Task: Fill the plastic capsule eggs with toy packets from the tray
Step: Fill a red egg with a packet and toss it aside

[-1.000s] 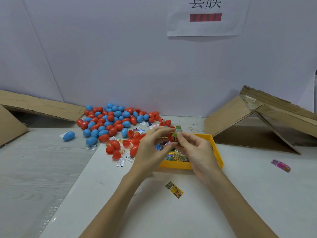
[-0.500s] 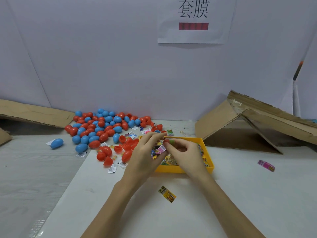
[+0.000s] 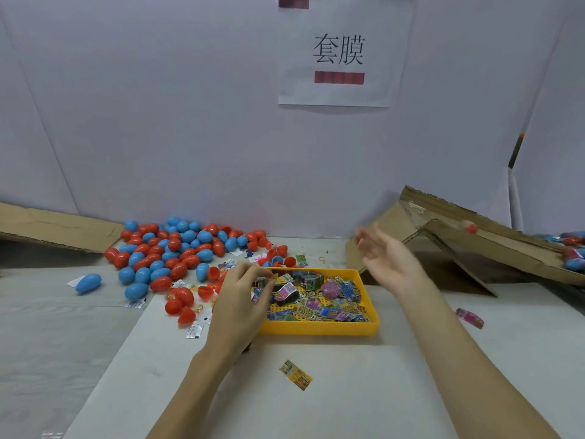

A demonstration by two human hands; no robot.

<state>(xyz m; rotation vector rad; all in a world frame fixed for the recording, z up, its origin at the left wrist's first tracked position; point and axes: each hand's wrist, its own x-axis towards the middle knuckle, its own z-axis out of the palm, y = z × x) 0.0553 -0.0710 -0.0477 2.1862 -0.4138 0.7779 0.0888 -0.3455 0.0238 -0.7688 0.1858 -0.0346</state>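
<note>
Progress early: egg pile (image 3: 177,248) large, yellow tray (image 3: 319,327) full of packets. Left hand (image 3: 243,299) seemingly pinching packet (image 3: 286,291); right hand (image 3: 384,258) spread, empty.

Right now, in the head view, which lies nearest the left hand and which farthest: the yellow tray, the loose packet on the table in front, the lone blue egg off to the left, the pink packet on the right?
From the left hand:
1. Yellow tray, touching it, just right.
2. Loose packet, in front, nearer the person.
3. Lone blue egg, far left.
4. Pink packet, far right.
</note>
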